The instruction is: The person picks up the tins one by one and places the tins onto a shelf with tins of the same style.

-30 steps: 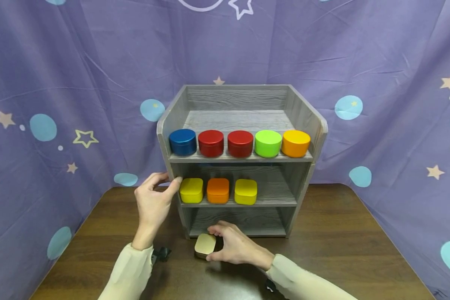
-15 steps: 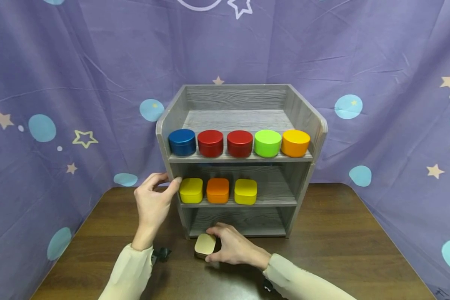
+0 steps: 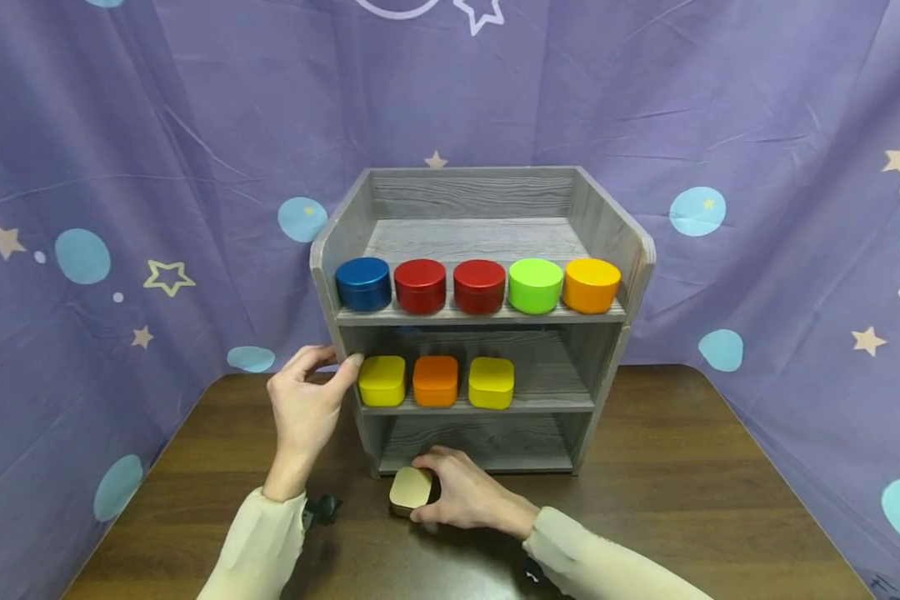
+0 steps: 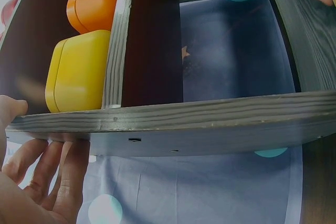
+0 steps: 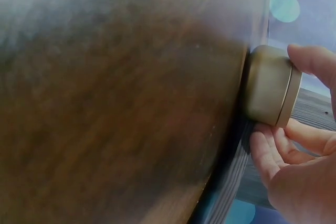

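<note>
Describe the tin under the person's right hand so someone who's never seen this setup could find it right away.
Start at the grey wooden shelf unit standing on the brown table. Right in front of its bottom opening, on the tabletop, sits a small gold tin held in the grip of the right hand. It is the only tin off the shelves and the only dull gold one; the shelved tins are bright colours.
</note>
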### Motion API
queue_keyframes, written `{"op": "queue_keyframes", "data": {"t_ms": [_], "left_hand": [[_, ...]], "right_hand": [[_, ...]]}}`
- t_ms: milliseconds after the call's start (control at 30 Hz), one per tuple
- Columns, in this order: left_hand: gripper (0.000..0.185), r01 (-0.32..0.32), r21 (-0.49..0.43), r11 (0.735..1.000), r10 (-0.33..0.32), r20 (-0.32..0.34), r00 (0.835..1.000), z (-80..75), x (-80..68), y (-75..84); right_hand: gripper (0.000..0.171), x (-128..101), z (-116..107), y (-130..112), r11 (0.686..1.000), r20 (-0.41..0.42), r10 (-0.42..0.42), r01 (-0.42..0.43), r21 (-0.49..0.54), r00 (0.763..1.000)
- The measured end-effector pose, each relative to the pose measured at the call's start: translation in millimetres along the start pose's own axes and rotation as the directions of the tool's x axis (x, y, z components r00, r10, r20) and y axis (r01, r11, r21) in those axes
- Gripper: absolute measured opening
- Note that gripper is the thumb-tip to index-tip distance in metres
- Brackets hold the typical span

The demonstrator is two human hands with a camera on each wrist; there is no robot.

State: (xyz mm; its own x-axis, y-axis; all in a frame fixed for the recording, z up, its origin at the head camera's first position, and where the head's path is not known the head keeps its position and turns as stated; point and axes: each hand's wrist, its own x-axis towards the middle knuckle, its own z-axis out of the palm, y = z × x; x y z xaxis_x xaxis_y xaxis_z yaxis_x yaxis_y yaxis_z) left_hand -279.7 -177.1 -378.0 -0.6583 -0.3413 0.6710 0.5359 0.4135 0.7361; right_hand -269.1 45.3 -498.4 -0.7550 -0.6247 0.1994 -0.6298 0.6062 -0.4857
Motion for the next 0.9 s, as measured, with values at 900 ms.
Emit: {"op": "queue_keyframes", "data": {"t_ms": [900], "left_hand": [[0.013,0.004,-0.001,1.0,-0.004,0.002,1.0,0.6,0.0,1.3]], "right_hand": [[0.058,-13.4,-18.8,-9.5,0.993,-0.029,-0.026,0.029,0.115,0.999]]}}
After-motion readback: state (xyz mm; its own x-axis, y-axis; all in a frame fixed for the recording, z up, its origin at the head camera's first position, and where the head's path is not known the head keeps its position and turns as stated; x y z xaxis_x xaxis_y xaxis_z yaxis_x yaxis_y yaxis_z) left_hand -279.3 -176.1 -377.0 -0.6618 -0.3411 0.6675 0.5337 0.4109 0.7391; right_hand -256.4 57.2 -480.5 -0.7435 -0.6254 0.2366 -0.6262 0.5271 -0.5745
